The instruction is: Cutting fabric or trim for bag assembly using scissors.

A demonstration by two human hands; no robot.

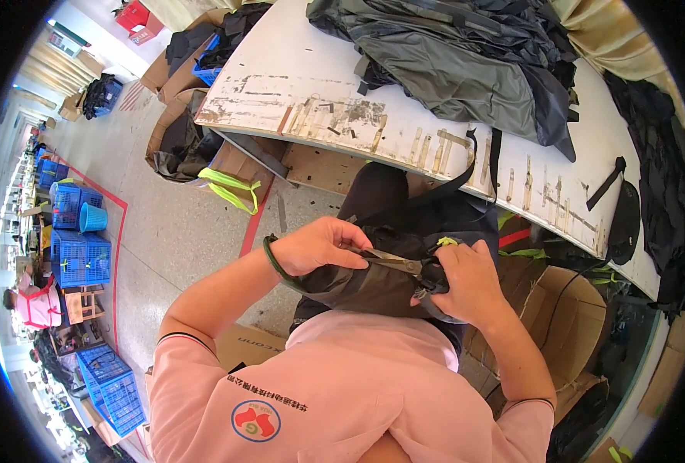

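Observation:
My right hand point(472, 284) is wrapped around the black handles of a pair of scissors point(398, 262), whose metal blades point left. A bit of yellow-green shows at its fingers. My left hand point(321, 245) pinches an edge of a dark olive-and-black fabric piece point(346, 292), perhaps a bag, close to the blade tips. What lies right at the tips is too small to make out. The fabric rests across my lap, and black straps point(443, 189) run from it up toward the table edge. A dark green bangle point(278, 262) circles my left wrist.
Ahead stands a worn white table point(281, 85) with a heap of dark fabric pieces point(466, 69). A cardboard box point(174, 143) holding fabric is at its left, another box point(574, 309) at my right. Blue crates point(80, 258) and a person in pink point(38, 302) are far left.

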